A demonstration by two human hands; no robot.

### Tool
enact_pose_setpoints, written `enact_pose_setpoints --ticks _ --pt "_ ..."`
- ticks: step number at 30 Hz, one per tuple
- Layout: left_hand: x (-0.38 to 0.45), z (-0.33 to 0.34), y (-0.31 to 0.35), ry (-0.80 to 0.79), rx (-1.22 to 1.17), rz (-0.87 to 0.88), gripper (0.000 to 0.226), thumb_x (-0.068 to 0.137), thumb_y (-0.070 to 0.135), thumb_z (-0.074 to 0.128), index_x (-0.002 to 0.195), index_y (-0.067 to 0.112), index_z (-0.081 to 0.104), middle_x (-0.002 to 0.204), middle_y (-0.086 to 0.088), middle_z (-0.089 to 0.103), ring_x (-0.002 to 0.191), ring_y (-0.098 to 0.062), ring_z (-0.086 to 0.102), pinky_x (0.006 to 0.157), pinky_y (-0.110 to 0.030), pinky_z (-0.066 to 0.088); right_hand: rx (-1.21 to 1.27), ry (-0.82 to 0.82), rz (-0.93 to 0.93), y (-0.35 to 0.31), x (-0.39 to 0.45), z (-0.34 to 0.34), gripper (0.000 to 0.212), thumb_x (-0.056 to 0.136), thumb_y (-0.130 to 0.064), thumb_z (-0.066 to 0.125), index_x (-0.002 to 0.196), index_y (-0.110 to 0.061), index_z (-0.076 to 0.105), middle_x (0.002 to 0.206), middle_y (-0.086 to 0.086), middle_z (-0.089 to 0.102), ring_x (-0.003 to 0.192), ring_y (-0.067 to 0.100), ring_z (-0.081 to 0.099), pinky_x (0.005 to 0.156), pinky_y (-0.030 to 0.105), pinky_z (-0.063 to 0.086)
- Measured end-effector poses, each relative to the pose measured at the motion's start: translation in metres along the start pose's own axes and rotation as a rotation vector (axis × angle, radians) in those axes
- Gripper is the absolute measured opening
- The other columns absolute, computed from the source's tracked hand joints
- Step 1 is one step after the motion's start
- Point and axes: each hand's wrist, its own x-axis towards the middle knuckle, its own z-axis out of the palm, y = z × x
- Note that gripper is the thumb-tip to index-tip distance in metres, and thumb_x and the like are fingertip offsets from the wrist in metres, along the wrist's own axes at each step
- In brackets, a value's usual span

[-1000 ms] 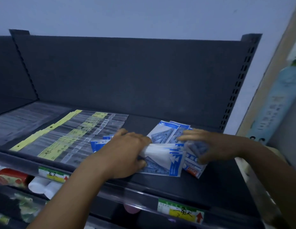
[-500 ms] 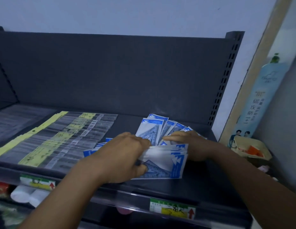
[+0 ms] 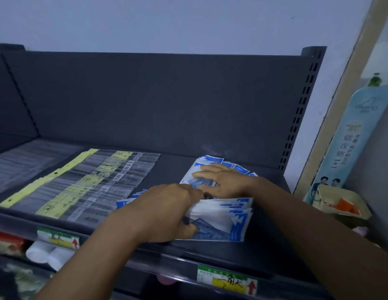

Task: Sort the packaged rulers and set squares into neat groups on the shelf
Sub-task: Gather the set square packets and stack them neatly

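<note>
While a stack of blue-and-white set-square packets point(image 3: 223, 219) lies at the front right of the dark shelf point(image 3: 171, 169), its left end is gripped by the left hand point(image 3: 165, 211), fingers curled over the top and thumb underneath. Just behind it, a fanned group of like packets point(image 3: 207, 163) is pressed flat by the right hand point(image 3: 223, 178), whose fingers are spread and straight. Further left on the shelf, clear-sleeved rulers with yellow header cards point(image 3: 84, 182) are laid in overlapping rows. Price labels point(image 3: 227, 281) are fixed along the shelf's front rail.
</note>
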Motion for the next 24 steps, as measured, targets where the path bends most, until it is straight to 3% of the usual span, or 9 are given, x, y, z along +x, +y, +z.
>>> enact_pose_setpoints --ticks 6,8,10,14,17,19,20,22,24 --pt "-0.003 0.004 -0.002 0.032 0.037 -0.031 0.035 0.076 0.04 0.058 0.109 0.029 0.055 0.107 0.007 0.062 0.096 -0.018 0.061 0.076 -0.03 0.047 -0.089 0.02 0.146 0.012 -0.012 -0.012 0.059 0.084 -0.073 0.035 0.138 -0.051 0.033 0.153 -0.007 0.025 0.139 0.026 0.018 0.111 0.044 0.013" --pt "-0.003 0.002 -0.002 0.027 0.02 -0.03 0.033 0.076 0.039 0.059 0.107 0.029 0.056 0.103 0.007 0.062 0.093 -0.017 0.06 0.074 -0.03 0.045 -0.083 0.074 0.138 0.014 -0.009 -0.015 0.061 0.085 -0.074 0.033 0.141 -0.049 0.03 0.152 -0.004 0.027 0.14 0.024 0.017 0.11 0.043 0.012" --pt "-0.001 -0.002 -0.003 0.028 0.004 -0.037 0.033 0.076 0.038 0.059 0.108 0.029 0.057 0.103 0.008 0.062 0.093 -0.016 0.06 0.071 -0.027 0.042 -0.045 0.028 0.115 0.017 -0.008 -0.014 0.061 0.086 -0.073 0.032 0.142 -0.052 0.024 0.156 -0.008 0.02 0.144 0.02 0.01 0.113 0.045 0.007" --pt "0.008 -0.019 -0.01 0.063 -0.036 -0.074 0.041 0.068 0.044 0.055 0.106 0.028 0.059 0.097 0.008 0.065 0.087 -0.015 0.061 0.07 -0.027 0.047 0.017 -0.042 0.116 0.023 -0.025 -0.015 0.032 0.09 -0.046 0.05 0.12 -0.052 0.043 0.134 -0.007 0.042 0.136 0.024 0.032 0.107 0.042 0.026" --pt "0.025 -0.03 -0.018 0.136 -0.071 -0.111 0.04 0.064 0.045 0.055 0.1 0.029 0.06 0.087 0.008 0.067 0.078 -0.016 0.062 0.068 -0.029 0.05 0.07 -0.005 0.227 0.029 -0.038 -0.01 0.05 0.09 -0.048 0.05 0.137 -0.035 0.039 0.141 0.002 0.039 0.135 0.03 0.034 0.11 0.039 0.03" --pt "0.042 -0.034 -0.025 0.151 -0.062 -0.119 0.032 0.069 0.04 0.062 0.099 0.029 0.059 0.085 0.008 0.066 0.078 -0.017 0.06 0.069 -0.03 0.05 0.175 0.039 0.234 0.035 -0.042 -0.005 0.044 0.087 -0.059 0.043 0.128 -0.042 0.044 0.134 -0.004 0.045 0.126 0.026 0.043 0.108 0.042 0.034" --pt "0.051 -0.035 -0.029 0.15 -0.056 -0.121 0.028 0.071 0.037 0.065 0.097 0.029 0.058 0.084 0.007 0.065 0.078 -0.018 0.06 0.069 -0.031 0.05 0.256 0.033 0.225 0.038 -0.043 -0.004 0.04 0.09 -0.056 0.04 0.126 -0.04 0.048 0.13 -0.007 0.048 0.121 0.023 0.047 0.106 0.041 0.037" --pt "0.069 -0.035 -0.038 0.147 -0.053 -0.124 0.023 0.073 0.034 0.066 0.093 0.026 0.058 0.082 0.007 0.064 0.077 -0.019 0.06 0.069 -0.033 0.051 0.55 0.071 0.192 0.046 -0.045 -0.004 0.036 0.096 -0.03 0.044 0.131 -0.028 0.049 0.131 -0.001 0.055 0.116 0.019 0.054 0.103 0.039 0.043" --pt "0.087 -0.031 -0.047 0.133 -0.065 -0.138 0.02 0.073 0.035 0.066 0.089 0.024 0.058 0.079 0.007 0.063 0.075 -0.019 0.059 0.069 -0.035 0.052 0.883 0.196 0.151 0.051 -0.049 -0.009 0.056 0.092 -0.007 0.048 0.144 -0.019 0.033 0.139 0.005 0.051 0.124 0.019 0.051 0.102 0.034 0.044"
